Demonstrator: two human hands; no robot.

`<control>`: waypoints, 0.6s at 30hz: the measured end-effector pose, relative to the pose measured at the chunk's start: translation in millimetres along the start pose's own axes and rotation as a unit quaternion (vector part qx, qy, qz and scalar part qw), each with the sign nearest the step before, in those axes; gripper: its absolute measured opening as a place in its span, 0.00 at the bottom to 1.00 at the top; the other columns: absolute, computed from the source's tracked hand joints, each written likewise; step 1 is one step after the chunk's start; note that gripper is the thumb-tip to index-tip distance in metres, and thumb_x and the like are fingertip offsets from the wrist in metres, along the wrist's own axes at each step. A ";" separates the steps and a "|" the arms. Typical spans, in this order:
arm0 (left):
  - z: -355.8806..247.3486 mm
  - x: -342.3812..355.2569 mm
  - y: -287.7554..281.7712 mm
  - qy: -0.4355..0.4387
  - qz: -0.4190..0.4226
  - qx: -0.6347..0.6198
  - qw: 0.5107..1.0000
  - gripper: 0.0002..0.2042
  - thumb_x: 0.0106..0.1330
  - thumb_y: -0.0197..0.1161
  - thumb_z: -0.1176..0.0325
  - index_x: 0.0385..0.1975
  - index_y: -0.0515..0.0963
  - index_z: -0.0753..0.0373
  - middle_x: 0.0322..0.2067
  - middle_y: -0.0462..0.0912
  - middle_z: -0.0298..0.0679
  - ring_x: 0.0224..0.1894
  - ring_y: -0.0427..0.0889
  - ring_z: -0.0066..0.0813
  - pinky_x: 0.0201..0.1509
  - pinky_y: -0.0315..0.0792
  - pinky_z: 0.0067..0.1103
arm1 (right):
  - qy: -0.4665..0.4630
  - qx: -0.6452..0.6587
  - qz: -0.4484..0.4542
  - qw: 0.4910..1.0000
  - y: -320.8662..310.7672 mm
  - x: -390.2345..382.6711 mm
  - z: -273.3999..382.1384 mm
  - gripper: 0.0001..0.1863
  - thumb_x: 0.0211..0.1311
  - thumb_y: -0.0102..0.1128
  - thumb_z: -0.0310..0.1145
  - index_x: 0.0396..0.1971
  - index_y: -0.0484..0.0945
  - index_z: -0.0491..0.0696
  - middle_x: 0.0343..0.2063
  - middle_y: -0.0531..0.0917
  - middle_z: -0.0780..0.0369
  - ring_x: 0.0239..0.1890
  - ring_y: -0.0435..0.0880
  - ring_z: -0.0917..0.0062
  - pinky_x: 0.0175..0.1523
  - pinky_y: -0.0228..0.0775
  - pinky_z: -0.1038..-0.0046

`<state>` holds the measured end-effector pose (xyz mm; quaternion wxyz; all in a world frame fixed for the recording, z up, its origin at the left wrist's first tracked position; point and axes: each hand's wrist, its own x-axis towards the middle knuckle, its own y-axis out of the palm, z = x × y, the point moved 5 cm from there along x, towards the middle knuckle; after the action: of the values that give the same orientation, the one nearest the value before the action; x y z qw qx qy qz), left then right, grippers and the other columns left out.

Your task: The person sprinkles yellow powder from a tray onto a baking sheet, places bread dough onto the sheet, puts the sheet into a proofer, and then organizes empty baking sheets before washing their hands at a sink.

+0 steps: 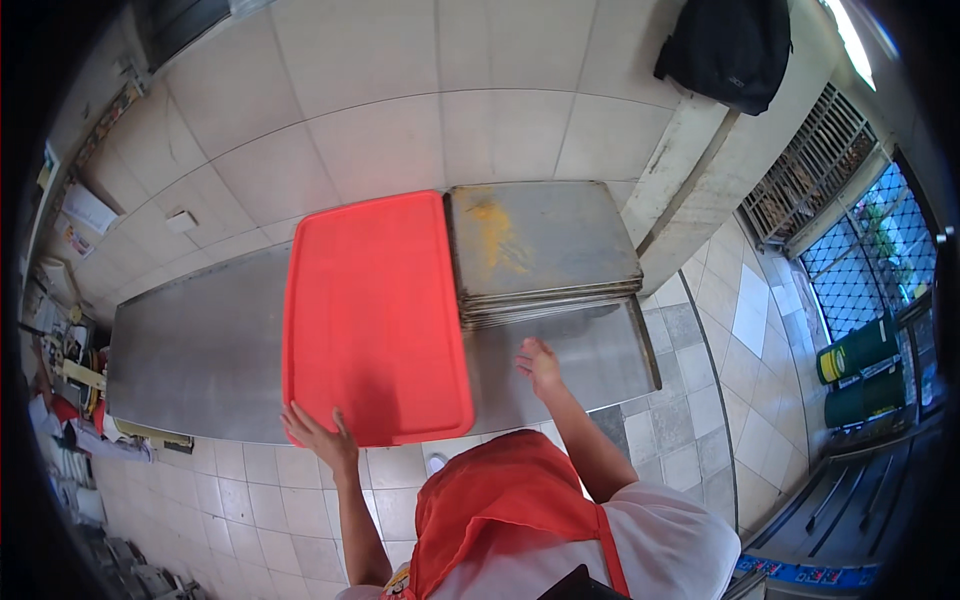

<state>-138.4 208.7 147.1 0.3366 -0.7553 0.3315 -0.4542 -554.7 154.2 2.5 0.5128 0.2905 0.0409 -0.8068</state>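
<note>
A large red plastic tray [375, 310] with rounded corners and a raised rim lies flat on the steel table [200, 340], its near edge at the table's front. My left hand [322, 437] rests at the tray's near left corner, fingers spread over the rim. To the right of the tray my right hand [540, 366] hovers above bare steel, touching nothing, its fingers loosely bent and apart. Behind it is a stack of flat metal baking trays [560, 240], the top one marked with a yellow-orange stain. The stack's left side borders the red tray.
A tiled wall [370, 140] runs behind the table, with a pillar [690, 190] at its right end. On that pillar hangs a black backpack [728, 50]. Dark green containers [860, 370] stand by a mesh gate at the far right. Assorted items crowd the left side.
</note>
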 end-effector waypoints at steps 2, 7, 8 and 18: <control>-68.1 -9.4 6.4 0.054 0.006 -0.017 0.998 0.37 0.61 0.53 0.53 0.62 0.44 0.67 0.63 0.41 0.55 0.65 0.38 0.56 0.64 0.41 0.45 | 0.035 0.082 0.003 0.996 -42.7 35.1 21.8 0.22 0.55 0.56 0.44 0.47 0.67 0.48 0.38 0.73 0.60 0.37 0.74 0.71 0.42 0.67 0.68; -223.5 -37.6 36.7 0.177 0.077 -0.071 0.979 0.43 0.59 0.50 0.43 0.63 0.38 0.69 0.64 0.36 0.53 0.66 0.33 0.54 0.64 0.35 0.47 | 0.099 0.253 -0.033 0.962 -113.0 74.6 60.6 0.17 0.56 0.54 0.38 0.42 0.67 0.47 0.37 0.73 0.59 0.37 0.74 0.69 0.42 0.68 0.66; -232.0 -44.0 55.8 0.179 0.077 -0.066 0.979 0.43 0.59 0.50 0.43 0.63 0.38 0.69 0.64 0.36 0.53 0.66 0.33 0.54 0.64 0.35 0.47 | 0.102 0.257 -0.031 0.960 -122.3 79.7 69.1 0.17 0.56 0.54 0.38 0.42 0.67 0.47 0.37 0.73 0.59 0.37 0.74 0.69 0.42 0.68 0.66; -254.5 -83.0 116.1 0.097 0.246 0.026 0.964 0.30 0.60 0.54 0.51 0.56 0.61 0.64 0.59 0.57 0.52 0.63 0.52 0.51 0.63 0.47 0.45 | 0.133 0.399 0.014 0.907 -142.8 104.6 98.7 0.13 0.55 0.57 0.37 0.35 0.68 0.46 0.32 0.74 0.59 0.35 0.75 0.71 0.42 0.71 0.70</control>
<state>-423.0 158.5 106.4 0.4240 -0.5938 0.5263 -0.4365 -750.3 101.5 -2.3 0.3555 0.5760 -0.2208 -0.7022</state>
